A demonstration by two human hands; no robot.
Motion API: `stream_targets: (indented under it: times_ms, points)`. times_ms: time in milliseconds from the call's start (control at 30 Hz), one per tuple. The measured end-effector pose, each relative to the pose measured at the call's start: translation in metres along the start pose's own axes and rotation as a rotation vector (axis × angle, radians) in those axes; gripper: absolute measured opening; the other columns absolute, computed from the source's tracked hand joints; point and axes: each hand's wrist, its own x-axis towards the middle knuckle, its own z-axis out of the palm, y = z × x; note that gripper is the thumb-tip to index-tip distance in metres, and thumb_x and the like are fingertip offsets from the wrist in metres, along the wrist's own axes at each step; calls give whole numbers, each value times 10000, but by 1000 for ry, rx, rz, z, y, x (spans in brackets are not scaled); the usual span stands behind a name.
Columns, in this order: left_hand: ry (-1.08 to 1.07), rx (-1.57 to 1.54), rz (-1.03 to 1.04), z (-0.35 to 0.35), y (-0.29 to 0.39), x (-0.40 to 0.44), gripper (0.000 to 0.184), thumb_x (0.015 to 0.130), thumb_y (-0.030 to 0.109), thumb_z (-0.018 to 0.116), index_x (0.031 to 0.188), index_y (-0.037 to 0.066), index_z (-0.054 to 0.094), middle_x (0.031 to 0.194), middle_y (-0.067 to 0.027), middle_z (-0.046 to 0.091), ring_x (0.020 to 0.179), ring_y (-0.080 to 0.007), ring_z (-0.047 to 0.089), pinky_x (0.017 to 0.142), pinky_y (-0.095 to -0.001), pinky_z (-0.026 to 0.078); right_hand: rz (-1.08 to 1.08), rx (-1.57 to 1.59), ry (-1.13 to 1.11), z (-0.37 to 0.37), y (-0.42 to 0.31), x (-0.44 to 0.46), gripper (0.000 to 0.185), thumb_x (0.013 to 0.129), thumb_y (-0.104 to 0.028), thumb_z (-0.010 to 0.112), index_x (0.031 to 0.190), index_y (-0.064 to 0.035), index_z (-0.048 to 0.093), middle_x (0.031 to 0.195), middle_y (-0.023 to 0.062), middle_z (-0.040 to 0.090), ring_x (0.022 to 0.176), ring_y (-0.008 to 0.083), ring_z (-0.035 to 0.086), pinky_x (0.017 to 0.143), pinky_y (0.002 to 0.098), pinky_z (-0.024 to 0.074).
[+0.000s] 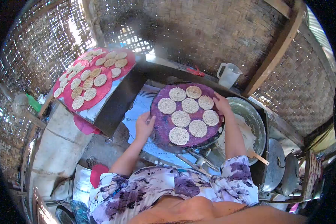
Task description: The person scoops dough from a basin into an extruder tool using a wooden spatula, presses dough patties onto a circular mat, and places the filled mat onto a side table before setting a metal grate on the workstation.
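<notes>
In front of me is a round, dark-rimmed tray [164, 128] lined with purple cloth. Several pale, rough-surfaced round cakes [190, 105] lie spread over it, a few slightly browner. My left hand [143, 126] is at the tray's left edge, thumb up and fingers partly hidden by the rim. On the opposite edge, my right hand [222, 105] grips the rim, its fingertips near the cakes. Partly behind my right forearm is a large metal basin [259, 125] with whitish batter in it. A wooden-handled utensil [259, 157] rests at the basin's near side.
Pink cloth rounds [100, 98] with several more cakes cover a raised surface at left. A dark box edge [115, 108] runs beside it. A translucent pitcher [229, 75] stands behind the basin. Metal tongs [198, 162] lie near my body; metal lids [274, 164] lean at right.
</notes>
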Motion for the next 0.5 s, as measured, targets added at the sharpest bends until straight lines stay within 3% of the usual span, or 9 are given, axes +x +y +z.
stream_targets:
  times_ms: [167,300,500]
  points:
    - [-54,-13,-43,-8,-1,8,309,753,234,645,951,-3,624,876,-170,602,845,-298,575,760,-364,462,-106,-23,44,4,-13,3,344,805,-251,519,1070,-44,589,1068,191,574,996,345,540,877,391,422]
    - [-84,91,-74,-9,18,17,262,720,240,666,841,10,629,764,-142,576,803,-294,555,725,-385,451,-242,-162,143,-2,-16,0,344,744,-95,546,1080,-34,583,1119,183,552,1024,308,535,894,363,425]
    - [-66,269,-26,-1,22,22,273,692,270,683,804,38,594,787,-141,549,794,-313,532,692,-407,431,-183,-62,96,-17,-3,0,453,703,1,539,1137,-125,567,1161,162,534,1043,312,527,902,339,421]
